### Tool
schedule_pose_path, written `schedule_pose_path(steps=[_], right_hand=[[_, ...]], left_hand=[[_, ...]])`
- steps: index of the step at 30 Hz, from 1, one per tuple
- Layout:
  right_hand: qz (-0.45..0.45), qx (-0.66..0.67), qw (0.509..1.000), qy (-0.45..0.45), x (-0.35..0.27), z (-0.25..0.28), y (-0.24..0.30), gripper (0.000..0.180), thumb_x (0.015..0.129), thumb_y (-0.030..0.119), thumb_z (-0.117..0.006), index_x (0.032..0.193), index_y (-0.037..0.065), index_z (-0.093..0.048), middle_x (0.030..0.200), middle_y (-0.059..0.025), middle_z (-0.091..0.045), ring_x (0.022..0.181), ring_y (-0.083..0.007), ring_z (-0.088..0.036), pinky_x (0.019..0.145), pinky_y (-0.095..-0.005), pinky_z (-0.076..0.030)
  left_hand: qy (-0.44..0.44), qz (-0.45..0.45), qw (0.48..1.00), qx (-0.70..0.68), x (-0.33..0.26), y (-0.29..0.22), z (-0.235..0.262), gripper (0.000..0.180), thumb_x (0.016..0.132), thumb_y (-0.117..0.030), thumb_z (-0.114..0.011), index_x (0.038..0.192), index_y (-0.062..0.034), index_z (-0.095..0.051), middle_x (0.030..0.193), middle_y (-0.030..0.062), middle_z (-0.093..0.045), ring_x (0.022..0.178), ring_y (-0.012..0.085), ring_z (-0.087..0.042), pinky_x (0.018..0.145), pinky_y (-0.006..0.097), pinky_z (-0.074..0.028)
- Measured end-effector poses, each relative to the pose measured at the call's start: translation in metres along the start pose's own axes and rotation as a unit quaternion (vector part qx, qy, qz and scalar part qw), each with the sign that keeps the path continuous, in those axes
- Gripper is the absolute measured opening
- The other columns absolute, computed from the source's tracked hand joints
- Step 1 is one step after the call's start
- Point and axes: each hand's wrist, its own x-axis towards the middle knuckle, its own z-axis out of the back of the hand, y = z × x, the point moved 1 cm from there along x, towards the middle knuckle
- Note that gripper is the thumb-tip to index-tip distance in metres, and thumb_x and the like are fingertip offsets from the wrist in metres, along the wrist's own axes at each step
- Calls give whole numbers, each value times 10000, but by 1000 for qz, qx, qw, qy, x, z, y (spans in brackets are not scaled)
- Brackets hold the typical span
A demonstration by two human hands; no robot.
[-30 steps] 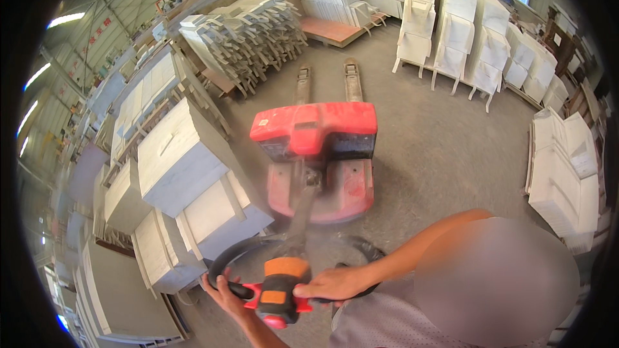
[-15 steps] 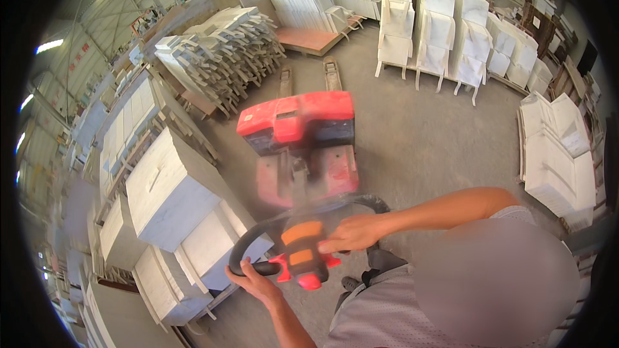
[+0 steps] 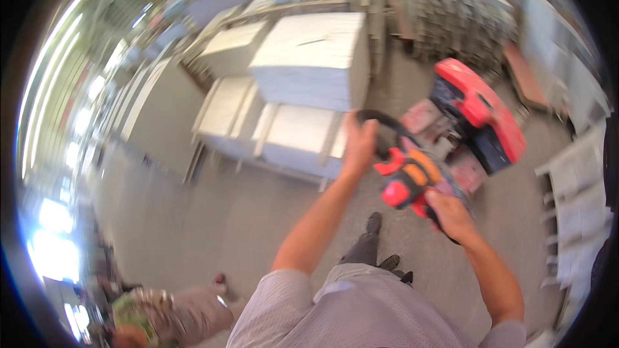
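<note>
"Where's the blocky red-and-black pallet truck (image 3: 475,104)?"
"Right of centre, aslant, its black looped handle (image 3: 385,119) angled near and left."
"And its orange-and-red control head (image 3: 416,173)?"
"Between the loop's sides."

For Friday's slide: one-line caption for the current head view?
Left hand and right hand on the handle of a red pallet truck, beside stacked pale blocks.

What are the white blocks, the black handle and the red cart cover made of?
The blocks look like matte stone: flat, pale faces. The handle seems rubber or plastic: dull, rounded. The cover could be plastic or painted metal: smooth, evenly red.
</note>
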Motion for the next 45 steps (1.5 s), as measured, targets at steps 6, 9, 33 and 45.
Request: schedule_pose_path(steps=[6,9,33,45], right_hand=[[-48,66,997,-3,-13,-294,69,581,1039,536,-445,817,36,-642,631,-14,-567,521,-128,-554,492,-304,-433],[71,-28,986,147,87,-278,136,600,1038,560,-422,817,49,-644,609,-15,-553,562,-133,-560,535,-326,-449],[352,233,875,235,146,219,-123,425,1011,325,-528,1342,73,-614,959,-45,-703,645,-117,-614,453,-282,-482],[450,201,849,192,194,294,-117,449,1054,396,-450,1286,54,-626,1008,-62,-682,878,-181,-617,763,-375,-530]], left_hand=[[-31,-19,999,-7,-50,50,323,666,937,-279,-602,1432,78,-336,1427,296,-383,1343,422,-416,1124,428,-352],[-221,-21,968,116,4,63,375,619,928,-276,-613,1398,62,-394,1412,302,-397,1295,432,-458,1093,448,-384],[92,-329,814,469,61,32,-138,353,969,-257,-582,1110,66,-600,909,256,-668,720,323,-629,691,399,-526],[199,-152,824,508,143,64,-173,400,984,-360,-599,958,30,-680,773,143,-682,657,268,-648,591,395,-530]])
